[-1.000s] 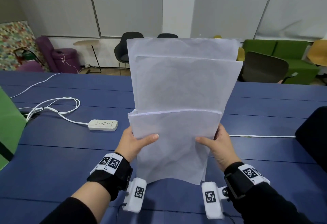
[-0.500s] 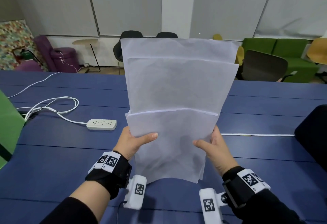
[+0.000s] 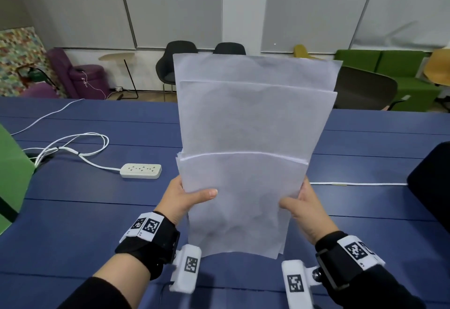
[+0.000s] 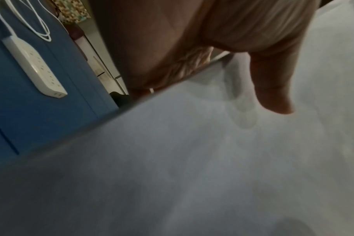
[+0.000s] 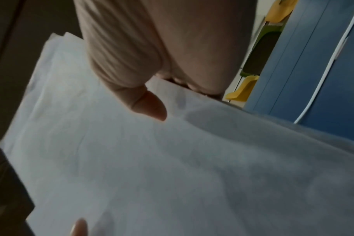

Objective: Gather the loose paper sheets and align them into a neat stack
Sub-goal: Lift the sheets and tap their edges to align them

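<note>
A bundle of white paper sheets (image 3: 250, 123) stands upright above the blue table (image 3: 73, 211), its bottom edge near the tabletop. The sheets are staggered, with three top edges at different heights. My left hand (image 3: 187, 199) grips the bundle's left edge, thumb across the front sheet. My right hand (image 3: 302, 201) grips the right edge the same way. In the left wrist view the left hand's thumb (image 4: 273, 89) lies on the paper sheets (image 4: 192, 159). In the right wrist view the right hand's thumb (image 5: 145, 102) presses the paper sheets (image 5: 152, 159). The fingers behind the sheets are hidden.
A white power strip (image 3: 141, 170) with a looped white cable (image 3: 73, 145) lies on the table to the left. A thin white cable (image 3: 360, 184) runs off right toward a black object (image 3: 431, 182). A green item (image 3: 12, 169) is at the left edge. Chairs stand beyond the table.
The bundle has shifted slightly left and down with both hands still gripping it; the staggered top edges stay offset.
</note>
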`<state>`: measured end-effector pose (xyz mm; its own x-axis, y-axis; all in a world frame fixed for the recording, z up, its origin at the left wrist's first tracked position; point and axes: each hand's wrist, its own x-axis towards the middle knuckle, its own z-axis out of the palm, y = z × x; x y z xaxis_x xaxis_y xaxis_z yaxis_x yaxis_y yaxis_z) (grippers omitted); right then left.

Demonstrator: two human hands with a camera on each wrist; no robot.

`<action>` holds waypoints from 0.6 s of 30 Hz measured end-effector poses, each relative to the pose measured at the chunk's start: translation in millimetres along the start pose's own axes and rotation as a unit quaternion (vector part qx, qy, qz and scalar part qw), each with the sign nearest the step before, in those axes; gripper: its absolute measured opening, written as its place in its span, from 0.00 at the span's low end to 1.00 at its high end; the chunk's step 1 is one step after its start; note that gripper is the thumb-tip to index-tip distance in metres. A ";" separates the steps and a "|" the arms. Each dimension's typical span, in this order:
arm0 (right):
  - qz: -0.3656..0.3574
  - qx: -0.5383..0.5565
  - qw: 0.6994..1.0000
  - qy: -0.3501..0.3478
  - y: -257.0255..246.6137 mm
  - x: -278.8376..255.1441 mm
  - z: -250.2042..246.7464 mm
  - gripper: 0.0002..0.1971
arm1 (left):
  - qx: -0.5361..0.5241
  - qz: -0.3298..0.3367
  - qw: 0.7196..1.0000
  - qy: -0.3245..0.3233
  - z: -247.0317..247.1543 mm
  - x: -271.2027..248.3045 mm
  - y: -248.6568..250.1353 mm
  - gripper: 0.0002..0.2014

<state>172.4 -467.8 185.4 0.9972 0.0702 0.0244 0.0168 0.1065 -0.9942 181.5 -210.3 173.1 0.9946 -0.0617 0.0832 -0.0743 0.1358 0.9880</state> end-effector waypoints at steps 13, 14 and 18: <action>-0.006 -0.016 1.000 0.016 -9.8 2.3 -3.5 0.28 | 0.013 0.020 1.000 -0.005 3.8 -6.5 7.4 0.20; 0.005 -0.020 1.000 0.008 -9.0 2.9 -0.1 0.28 | 0.015 0.018 1.000 0.003 5.5 -5.5 6.0 0.19; 0.007 0.010 1.000 0.017 -14.9 5.8 9.0 0.21 | 0.020 0.037 0.998 0.043 12.7 0.4 9.9 0.17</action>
<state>177.3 -460.1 201.3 0.9992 0.0392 0.0061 0.0011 0.1264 -0.9920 180.3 -221.6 184.6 0.9889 0.0318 0.1454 -0.1479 0.0976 0.9842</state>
